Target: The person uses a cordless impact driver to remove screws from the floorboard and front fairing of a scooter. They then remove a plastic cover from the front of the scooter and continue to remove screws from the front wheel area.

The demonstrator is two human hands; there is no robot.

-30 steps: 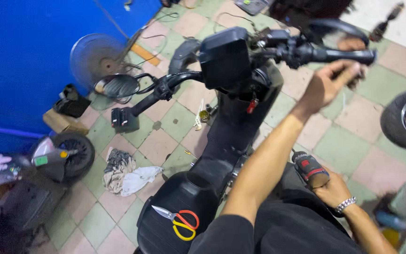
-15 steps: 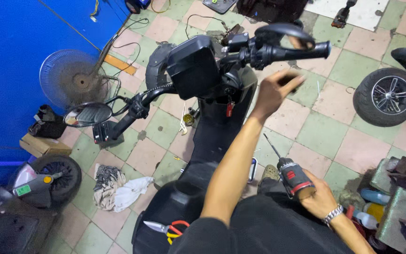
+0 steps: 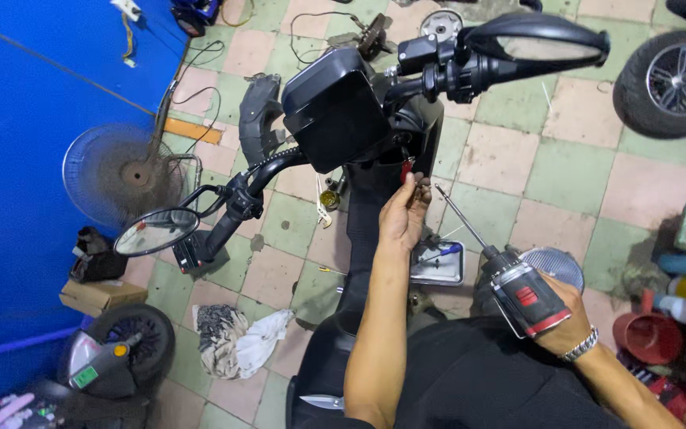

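Observation:
I sit over a black electric scooter (image 3: 359,119) with its handlebars turned. My left hand (image 3: 403,216) reaches forward, fingertips pinched at a small red part (image 3: 406,169) just under the dashboard housing. My right hand (image 3: 559,314) grips a black and red power screwdriver (image 3: 518,292); its long bit (image 3: 460,217) points up and left toward the left hand, its tip a little apart from the fingers. A metal watch sits on my right wrist. The right mirror (image 3: 533,40) and left mirror (image 3: 156,230) stick out on either side.
A blue wall (image 3: 17,159) runs along the left with a floor fan (image 3: 125,175) against it. A rag (image 3: 240,342), a cardboard box (image 3: 101,295) and a small wheel (image 3: 132,342) lie at the lower left. A metal tray (image 3: 438,266) and a loose tyre (image 3: 668,75) sit on the tiled floor, with bottles and a red cup (image 3: 649,334) at right.
My left hand has come down from the right handlebar grip to the red part under the dashboard. My right hand has raised the screwdriver, its bit now pointing at the left hand.

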